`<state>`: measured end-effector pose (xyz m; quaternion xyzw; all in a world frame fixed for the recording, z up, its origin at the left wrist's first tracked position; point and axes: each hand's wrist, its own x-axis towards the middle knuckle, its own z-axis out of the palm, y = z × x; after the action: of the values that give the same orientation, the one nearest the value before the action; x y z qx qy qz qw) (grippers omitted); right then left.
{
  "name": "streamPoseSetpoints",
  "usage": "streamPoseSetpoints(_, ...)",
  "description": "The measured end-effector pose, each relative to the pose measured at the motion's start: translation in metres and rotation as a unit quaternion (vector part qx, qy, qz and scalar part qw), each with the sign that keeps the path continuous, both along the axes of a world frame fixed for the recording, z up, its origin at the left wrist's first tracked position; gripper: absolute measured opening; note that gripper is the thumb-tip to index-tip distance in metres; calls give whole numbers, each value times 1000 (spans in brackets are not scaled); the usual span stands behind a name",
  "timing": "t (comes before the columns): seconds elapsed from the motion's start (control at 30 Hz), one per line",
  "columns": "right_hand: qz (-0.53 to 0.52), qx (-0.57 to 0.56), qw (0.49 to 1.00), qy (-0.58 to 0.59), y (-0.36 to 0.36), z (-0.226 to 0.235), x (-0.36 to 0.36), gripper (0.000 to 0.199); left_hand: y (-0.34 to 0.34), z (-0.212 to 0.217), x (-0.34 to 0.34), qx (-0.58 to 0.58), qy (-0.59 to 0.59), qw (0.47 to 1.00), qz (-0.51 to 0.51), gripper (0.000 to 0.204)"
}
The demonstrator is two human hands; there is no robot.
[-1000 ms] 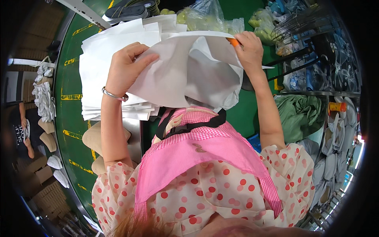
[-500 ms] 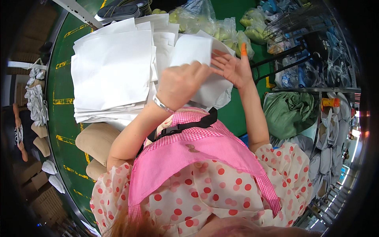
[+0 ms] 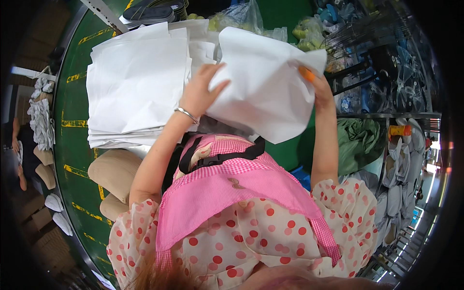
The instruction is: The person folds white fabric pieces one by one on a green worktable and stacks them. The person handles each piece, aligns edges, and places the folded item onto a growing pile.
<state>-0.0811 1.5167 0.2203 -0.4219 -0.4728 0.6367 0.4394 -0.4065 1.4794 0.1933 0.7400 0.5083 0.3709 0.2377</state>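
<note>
A loose white sheet (image 3: 266,87), paper or thin cloth, hangs slightly buckled in front of me. My right hand (image 3: 317,84) grips its right edge, with the orange-covered thumb on top and the other fingers hidden behind. At the sheet's left edge is my left hand (image 3: 202,89), thumb and fingers apart; whether it touches the sheet I cannot tell. A silvery bangle circles that wrist. Left of this hand lies a broad pile of similar white sheets (image 3: 137,79), their edges unevenly stacked.
Dark flat pieces (image 3: 154,10) are stacked behind the pile. Clear bags with yellow-green contents (image 3: 309,31) lie beyond the sheet. A wire rack (image 3: 386,115) stands on the right, beside a green sack (image 3: 355,145). Beige padded shapes (image 3: 116,174) sit near my left elbow. Another person's arm (image 3: 17,137) shows far left.
The white sheet has been lifted and spread wider between my hands. My right hand has moved right and closed on its edge; my left hand has shifted left and opened.
</note>
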Motion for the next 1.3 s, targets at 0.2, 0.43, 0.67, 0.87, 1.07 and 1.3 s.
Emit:
streamPoseSetpoints(0.2,-58,40,997,-25,-70,35,23,32,44,-13,-51,-147,-245,953,103,56)
streamPoseSetpoints(0.43,-14,52,997,-60,-101,40,28,34,56,19,-78,-254,-547,797,12,39)
streamPoseSetpoints(0.67,-39,10,994,105,-82,4,53,72,37,54,-90,-224,-457,861,-6,16)
streamPoseSetpoints(0.87,-73,-143,964,212,-57,26,36,51,25,80,-97,-137,-397,907,-25,31)
streamPoseSetpoints(1.07,-76,-118,986,86,-53,28,25,34,18,108,-100,-28,-303,952,-26,27)
streamPoseSetpoints(1.3,-155,100,963,195,-43,28,26,25,20,115,-103,32,-284,958,21,21)
